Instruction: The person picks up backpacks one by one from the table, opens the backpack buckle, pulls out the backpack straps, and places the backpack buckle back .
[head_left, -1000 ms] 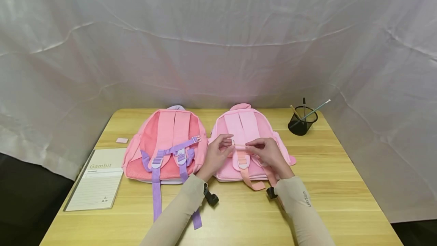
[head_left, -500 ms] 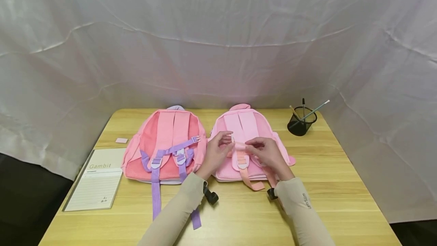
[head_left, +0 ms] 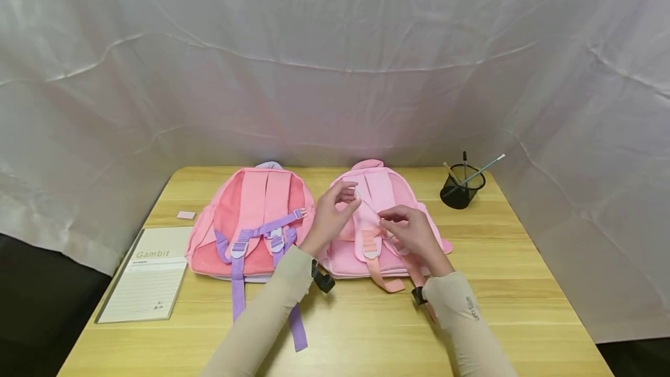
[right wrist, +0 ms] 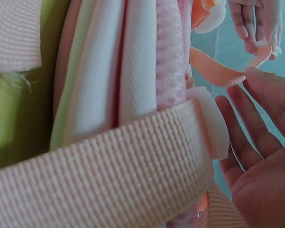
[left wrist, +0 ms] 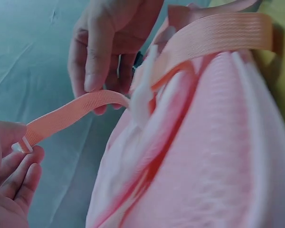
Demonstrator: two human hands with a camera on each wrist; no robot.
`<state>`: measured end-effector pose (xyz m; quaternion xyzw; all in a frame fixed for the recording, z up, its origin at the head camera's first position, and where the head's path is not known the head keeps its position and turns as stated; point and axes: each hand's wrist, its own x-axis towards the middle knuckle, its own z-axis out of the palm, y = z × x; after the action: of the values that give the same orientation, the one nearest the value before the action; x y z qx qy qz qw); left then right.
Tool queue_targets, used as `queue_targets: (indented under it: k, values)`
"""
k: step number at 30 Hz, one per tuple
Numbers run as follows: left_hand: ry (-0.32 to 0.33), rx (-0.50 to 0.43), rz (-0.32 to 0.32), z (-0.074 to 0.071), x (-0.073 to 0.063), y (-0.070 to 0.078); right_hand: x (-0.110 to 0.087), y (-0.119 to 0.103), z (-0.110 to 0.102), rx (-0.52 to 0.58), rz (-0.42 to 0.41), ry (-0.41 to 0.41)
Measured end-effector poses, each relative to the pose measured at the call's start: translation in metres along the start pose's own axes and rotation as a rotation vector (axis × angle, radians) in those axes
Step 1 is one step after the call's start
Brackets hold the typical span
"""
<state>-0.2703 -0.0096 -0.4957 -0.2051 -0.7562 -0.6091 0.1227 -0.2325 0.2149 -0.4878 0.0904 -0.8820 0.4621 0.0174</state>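
A light pink backpack [head_left: 410,191] lies with its shoulder straps facing up on the table, at the middle right in the head view. My left hand [head_left: 331,217] pinches a small white buckle [left wrist: 24,145] at the end of a narrow orange strap [left wrist: 61,118]. Further along that strap, my right hand [head_left: 413,234] pinches it between thumb and fingers. The webbing runs raised above the backpack between both hands. In the right wrist view a wider peach strap [right wrist: 104,166] crosses in front, beside a white plastic adjuster [right wrist: 213,121].
Left of it lies a coral pink backpack [head_left: 206,246] with purple straps [head_left: 238,292]. A notebook [head_left: 143,284] and a small pink eraser [head_left: 186,214] lie further left. A black mesh pen holder [head_left: 456,195] stands back right. A grey curtain [head_left: 335,74] hangs behind.
My left hand has moved up and away with the buckle, so the strap now slants between the hands. My right hand has barely shifted.
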Motion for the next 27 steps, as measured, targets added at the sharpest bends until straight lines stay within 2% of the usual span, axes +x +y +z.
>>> queue_targets:
  k: [9,13,18,22,27]
  values:
    - [0.013,0.055,-0.018,-0.014,0.015,0.002,0.001,0.005,-0.015,-0.031,-0.080,0.047]
    - [0.018,0.078,-0.010,-0.020,0.021,-0.001,0.003,0.009,-0.027,-0.067,-0.049,0.077]
    - [0.017,0.083,-0.036,-0.029,0.027,-0.004,0.010,0.019,-0.039,-0.122,-0.046,0.085]
    - [-0.002,0.080,-0.057,-0.035,0.028,-0.006,0.013,0.032,-0.041,-0.147,-0.054,0.075]
    - [-0.068,0.105,-0.120,-0.047,0.022,-0.009,0.010,0.047,-0.037,-0.149,-0.027,0.023]
